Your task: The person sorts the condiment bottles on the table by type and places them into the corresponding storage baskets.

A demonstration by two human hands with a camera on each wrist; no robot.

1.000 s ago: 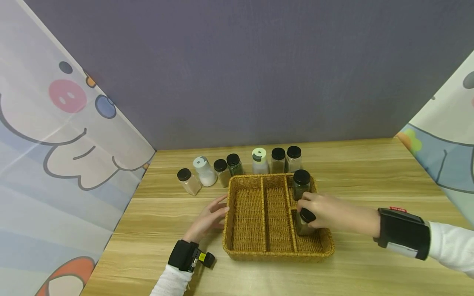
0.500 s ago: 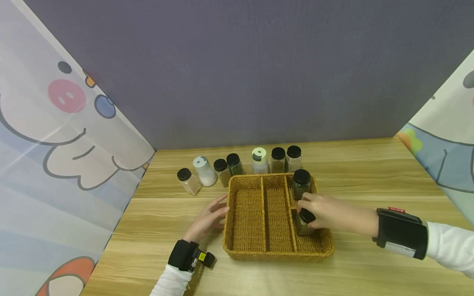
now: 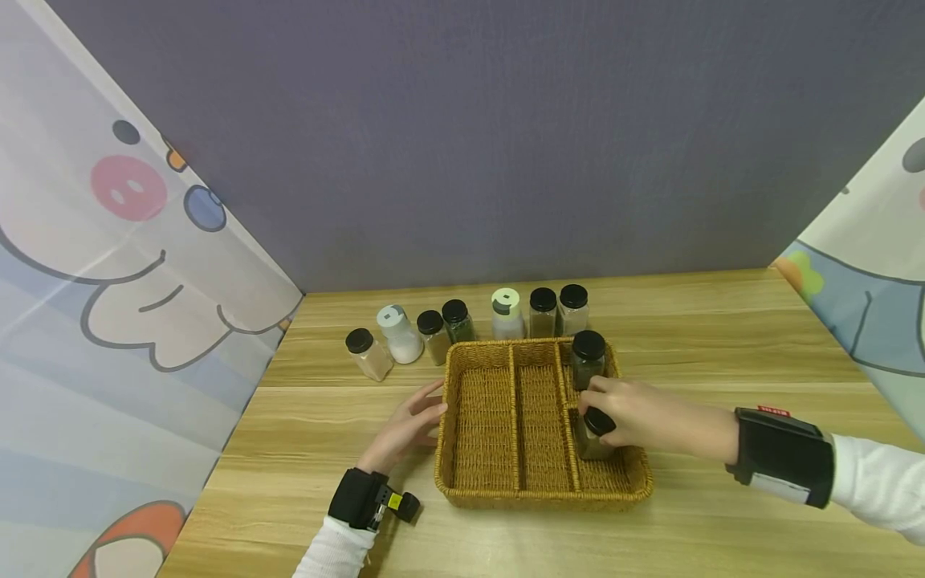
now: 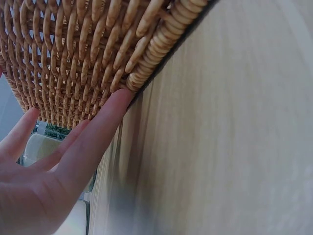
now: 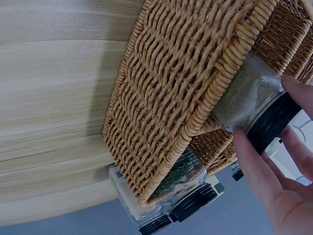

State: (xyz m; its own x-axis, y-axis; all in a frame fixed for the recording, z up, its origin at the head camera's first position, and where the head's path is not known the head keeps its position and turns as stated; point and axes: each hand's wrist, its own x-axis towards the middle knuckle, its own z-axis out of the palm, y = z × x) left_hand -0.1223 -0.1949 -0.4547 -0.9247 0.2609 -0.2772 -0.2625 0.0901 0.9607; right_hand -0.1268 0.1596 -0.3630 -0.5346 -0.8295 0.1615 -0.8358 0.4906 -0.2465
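A brown woven basket (image 3: 480, 433) with dividers stands on the wooden table. In its right front compartment is a clear spice jar (image 5: 247, 93) with a black lid and greenish-brown contents. My right hand (image 3: 627, 411) pinches this jar near its lid between thumb and fingers. Behind it, a second black-lidded jar (image 3: 588, 365) with green flakes stands in the right rear compartment. My left hand (image 3: 405, 429) rests against the basket's left wall, its fingers extended; the left wrist view shows the fingertips (image 4: 122, 95) touching the weave near the base.
Several jars stand behind the basket: a pale black-lidded jar (image 3: 370, 356), a white-capped bottle (image 3: 401, 337), another white-topped bottle (image 3: 507, 317) and black-lidded jars such as the one (image 3: 574, 313) at the right. A grey wall (image 3: 506, 144) rises at the table's back edge.
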